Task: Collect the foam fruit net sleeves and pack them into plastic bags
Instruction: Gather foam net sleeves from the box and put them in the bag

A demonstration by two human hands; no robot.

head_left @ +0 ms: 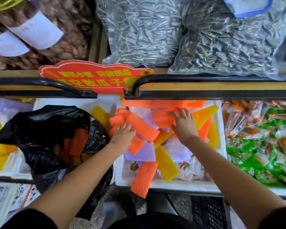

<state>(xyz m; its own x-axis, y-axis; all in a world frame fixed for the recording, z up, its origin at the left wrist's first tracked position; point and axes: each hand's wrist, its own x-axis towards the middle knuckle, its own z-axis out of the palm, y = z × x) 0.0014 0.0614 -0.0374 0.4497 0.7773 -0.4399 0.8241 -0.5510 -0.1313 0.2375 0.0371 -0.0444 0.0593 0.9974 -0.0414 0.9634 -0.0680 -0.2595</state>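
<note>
While sleeves [144,128] heap toward the far edge of the box [180,185], gathering is in hand: the left hand [123,135] curls its fingers into orange ones, the right hand [184,124] spreads its fingers flat on another. Next, likely, bunch a handful and carry it left into the bag [40,123].

Left hand [123,134] seemingly curled, right hand [184,123] flat, fingers spread.

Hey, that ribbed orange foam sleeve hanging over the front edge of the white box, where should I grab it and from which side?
Pinch the free lower end of the orange sleeve, where it overhangs the front rim of the white box. Come from the near side, fingers on its two flat faces: that end hangs clear, while the upper end lies among other sleeves.
</note>
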